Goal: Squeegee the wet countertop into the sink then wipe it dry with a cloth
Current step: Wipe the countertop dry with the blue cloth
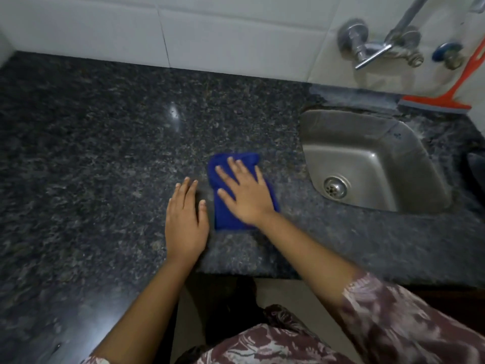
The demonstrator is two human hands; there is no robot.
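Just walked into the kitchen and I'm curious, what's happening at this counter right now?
A person is wiping the dark granite countertop with a folded blue cloth. The right hand lies flat on the cloth, fingers spread, a little left of the steel sink. The left hand rests palm down on the bare stone just beside the cloth. The orange squeegee is set aside, leaning against the wall behind the sink, so this looks like the drying stage.
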